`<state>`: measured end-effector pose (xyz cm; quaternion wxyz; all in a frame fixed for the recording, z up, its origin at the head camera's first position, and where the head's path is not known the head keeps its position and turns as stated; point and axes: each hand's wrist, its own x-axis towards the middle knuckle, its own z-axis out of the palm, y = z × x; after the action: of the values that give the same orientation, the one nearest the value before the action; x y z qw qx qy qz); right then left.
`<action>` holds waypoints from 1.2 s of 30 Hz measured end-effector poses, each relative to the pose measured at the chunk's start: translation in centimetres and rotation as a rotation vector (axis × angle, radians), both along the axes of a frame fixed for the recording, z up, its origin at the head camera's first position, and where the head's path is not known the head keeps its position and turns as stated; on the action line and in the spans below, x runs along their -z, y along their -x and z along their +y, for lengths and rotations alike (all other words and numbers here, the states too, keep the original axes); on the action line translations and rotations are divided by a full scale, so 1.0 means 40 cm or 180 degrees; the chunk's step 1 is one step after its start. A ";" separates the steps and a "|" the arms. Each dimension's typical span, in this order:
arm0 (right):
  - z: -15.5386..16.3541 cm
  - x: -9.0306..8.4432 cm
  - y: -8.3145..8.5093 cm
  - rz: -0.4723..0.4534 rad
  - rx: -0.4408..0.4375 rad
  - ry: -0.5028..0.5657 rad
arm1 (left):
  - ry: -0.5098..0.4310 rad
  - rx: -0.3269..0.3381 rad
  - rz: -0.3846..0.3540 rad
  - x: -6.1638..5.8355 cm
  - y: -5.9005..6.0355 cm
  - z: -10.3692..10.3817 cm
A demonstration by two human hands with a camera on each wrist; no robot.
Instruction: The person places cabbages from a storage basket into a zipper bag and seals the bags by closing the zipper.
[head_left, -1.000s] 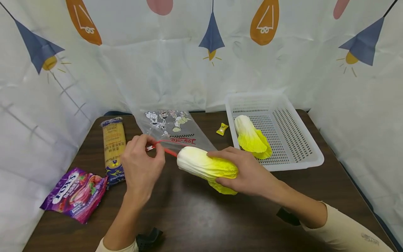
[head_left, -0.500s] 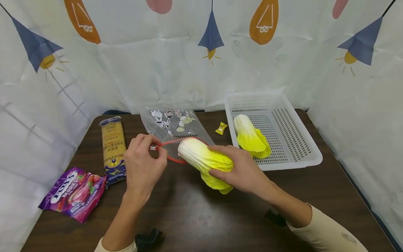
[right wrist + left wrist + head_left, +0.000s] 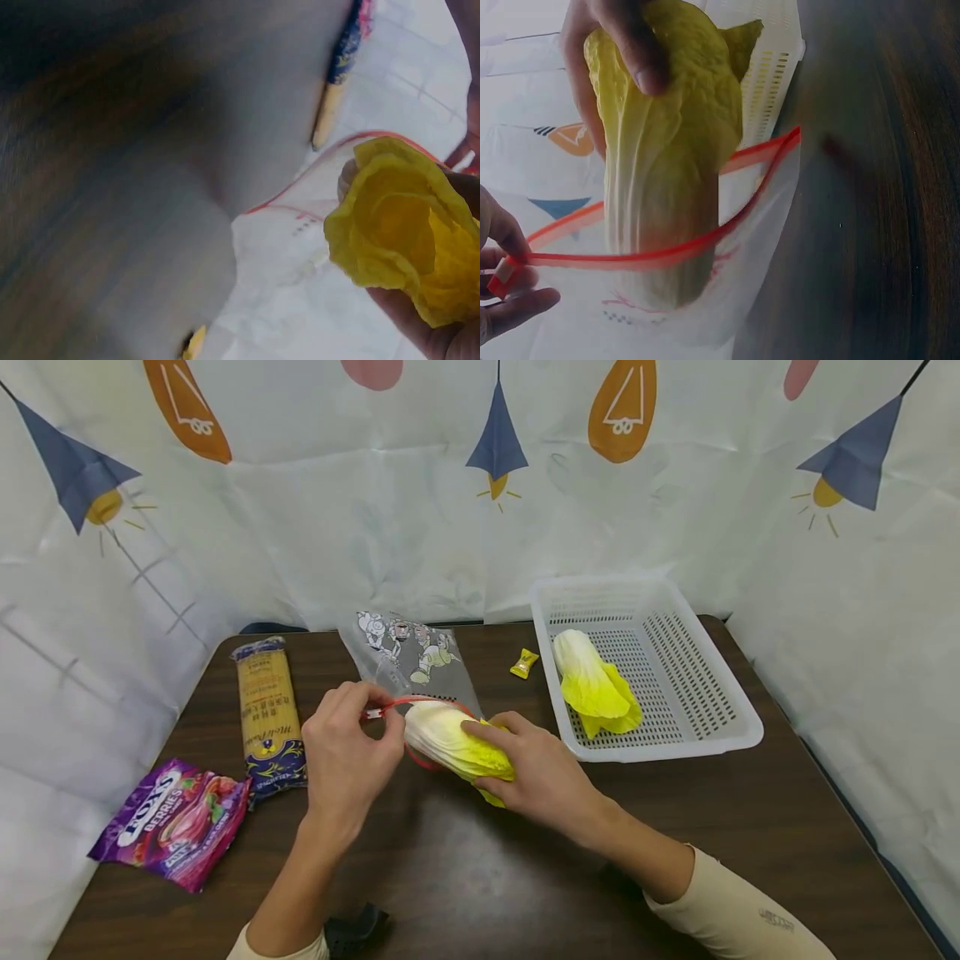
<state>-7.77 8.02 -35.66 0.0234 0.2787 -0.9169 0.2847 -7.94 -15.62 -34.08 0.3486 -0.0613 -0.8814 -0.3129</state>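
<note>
Head view: left hand [image 3: 348, 752] pinches bag [image 3: 408, 656] zipper rim, holds mouth open. Cabbage [image 3: 450, 742] white end inside mouth. Right hand [image 3: 536, 768] fingers curled round leafy end. Looks light, squashy; bag slippery, limp.

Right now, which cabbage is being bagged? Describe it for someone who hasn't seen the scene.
Start at the white basket on the table's right side; one cabbage lies inside it. The cabbage being bagged sits left of the basket, gripped by the right hand, white end inside the red-rimmed clear bag.
</note>
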 end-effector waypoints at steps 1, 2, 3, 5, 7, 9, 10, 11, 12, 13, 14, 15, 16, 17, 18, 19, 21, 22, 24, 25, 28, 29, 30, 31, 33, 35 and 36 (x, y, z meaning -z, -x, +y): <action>-0.004 0.005 0.001 0.0000 -0.0052 0.0008 | -0.0015 0.0018 0.0013 0.000 -0.001 0.001; -0.008 0.009 0.002 -0.0013 -0.0093 0.0020 | -0.0031 0.0035 0.0023 0.001 -0.001 0.002; -0.013 0.014 0.004 -0.0042 -0.0126 0.0053 | -0.0040 0.0048 0.0039 0.001 -0.002 0.004; -0.021 0.023 0.008 -0.0135 -0.0157 0.0146 | -0.0051 0.0074 0.0059 0.001 -0.004 0.007; -0.028 0.029 0.011 -0.0254 -0.0161 0.0255 | -0.0054 0.0098 0.0078 0.002 -0.005 0.010; -0.035 0.035 0.015 -0.0339 -0.0142 0.0350 | -0.0054 0.0119 0.0070 0.001 -0.007 0.012; -0.039 0.037 0.017 -0.0378 -0.0111 0.0390 | -0.0058 0.0129 0.0047 0.001 -0.008 0.014; -0.043 0.039 0.019 -0.0422 -0.0076 0.0448 | -0.0074 0.0146 0.0026 0.001 -0.009 0.016; -0.048 0.040 0.021 -0.0466 -0.0039 0.0506 | -0.0087 0.0158 0.0001 0.001 -0.010 0.017; -0.052 0.041 0.022 -0.0518 0.0011 0.0549 | -0.0096 0.0164 -0.0026 0.002 -0.011 0.019; -0.056 0.041 0.024 -0.0551 0.0063 0.0585 | -0.0108 0.0174 -0.0045 0.002 -0.012 0.021; -0.060 0.042 0.025 -0.0611 0.0126 0.0622 | -0.0114 0.0180 -0.0059 0.002 -0.013 0.022; -0.063 0.043 0.026 -0.0656 0.0186 0.0666 | -0.0124 0.0176 -0.0068 0.002 -0.014 0.023; -0.066 0.043 0.026 -0.0707 0.0243 0.0706 | -0.0134 0.0167 -0.0071 0.001 -0.014 0.024; -0.068 0.044 0.027 -0.0743 0.0296 0.0735 | -0.0137 0.0146 -0.0076 0.000 -0.015 0.024; -0.070 0.045 0.027 -0.0754 0.0349 0.0764 | -0.0144 0.0125 -0.0069 -0.002 -0.016 0.024; -0.071 0.049 0.026 -0.0723 0.0442 0.0841 | -0.0158 0.0069 -0.0069 -0.005 -0.017 0.023; -0.070 0.053 0.027 -0.0652 0.0478 0.0860 | -0.0169 0.0029 -0.0072 -0.007 -0.018 0.022; -0.068 0.057 0.027 -0.0465 0.0526 0.0887 | -0.0185 -0.0053 -0.0081 -0.008 -0.018 0.022; -0.066 0.059 0.027 -0.0351 0.0542 0.0893 | -0.0192 -0.0091 -0.0081 -0.009 -0.018 0.021; -0.060 0.066 0.023 0.0026 0.0568 0.0794 | -0.0194 -0.0213 -0.0086 -0.010 -0.017 0.018; -0.058 0.067 0.021 0.0144 0.0571 0.0735 | -0.0200 -0.0239 -0.0088 -0.011 -0.016 0.017; -0.056 0.069 0.020 0.0268 0.0567 0.0660 | -0.0210 -0.0258 -0.0090 -0.011 -0.016 0.016; -0.055 0.069 0.018 0.0392 0.0556 0.0569 | -0.0220 -0.0273 -0.0091 -0.011 -0.015 0.015; -0.052 0.070 0.016 0.0625 0.0486 0.0375 | -0.0261 -0.0287 -0.0119 -0.012 -0.015 0.014; -0.052 0.069 0.015 0.0750 0.0375 0.0233 | -0.0326 -0.0254 -0.0160 -0.012 -0.017 0.015; -0.053 0.068 0.015 0.0744 0.0313 0.0197 | -0.0354 -0.0221 -0.0181 -0.012 -0.018 0.017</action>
<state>-8.38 5.89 -38.38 0.1526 0.2639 -0.9112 0.2770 -7.22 -14.96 -33.62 0.3369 -0.0023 -0.8738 -0.3506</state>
